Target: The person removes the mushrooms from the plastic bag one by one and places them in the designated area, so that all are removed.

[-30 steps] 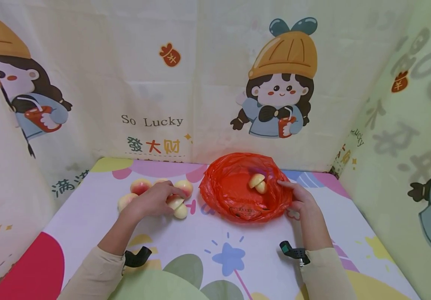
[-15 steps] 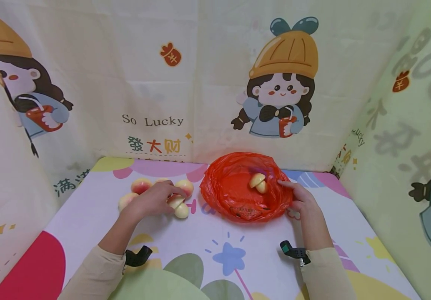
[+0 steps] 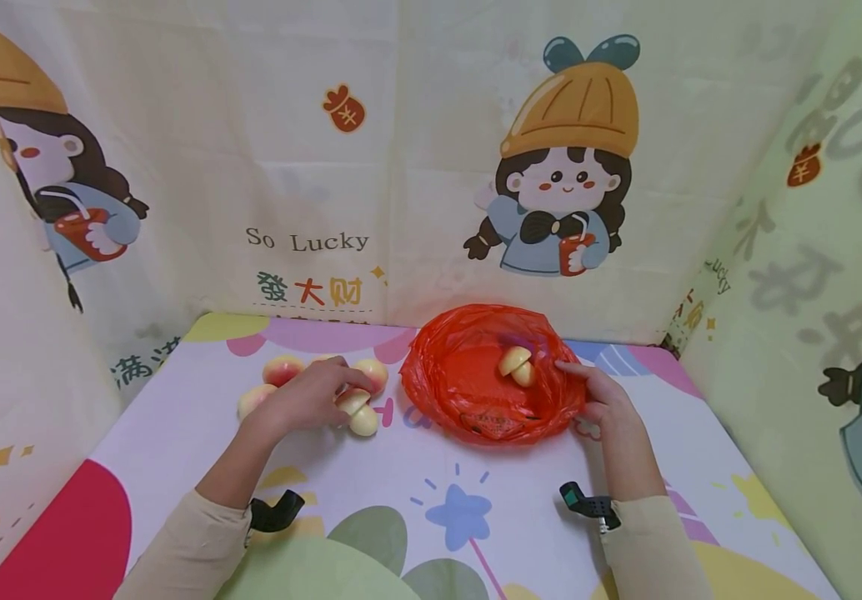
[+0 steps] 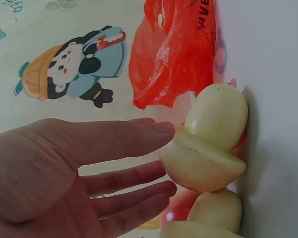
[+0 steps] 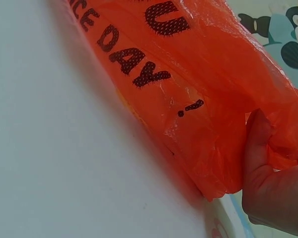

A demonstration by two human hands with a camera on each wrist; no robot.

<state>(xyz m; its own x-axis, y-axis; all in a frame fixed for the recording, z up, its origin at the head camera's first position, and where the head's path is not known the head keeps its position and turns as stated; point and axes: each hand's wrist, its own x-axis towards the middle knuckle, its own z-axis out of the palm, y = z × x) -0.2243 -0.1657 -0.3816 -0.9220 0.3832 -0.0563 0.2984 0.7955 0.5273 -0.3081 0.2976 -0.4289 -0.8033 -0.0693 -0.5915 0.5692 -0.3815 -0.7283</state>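
A cream toy mushroom [image 3: 361,419] lies on the table left of the bag, its cap between the thumb and fingers of my left hand [image 3: 311,397]. In the left wrist view, the thumb and fingertips meet the cap of this mushroom [image 4: 203,163], and its rounded stem points away from the palm. My right hand [image 3: 609,408] grips the right rim of a red plastic bag [image 3: 461,421], which stands with its mouth spread wide. Inside the bag lies another cream mushroom [image 3: 515,365]. The right wrist view shows the thumb against the red plastic [image 5: 208,139]; the other fingers are mostly hidden.
Several rounded cream-and-pink pieces [image 3: 282,371] sit behind and beside my left hand, partly covered by it. A patterned cloth covers the table [image 3: 521,508]. Printed curtains [image 3: 431,167] rise behind and at both sides. Each wrist carries a small black camera mount [image 3: 275,512].
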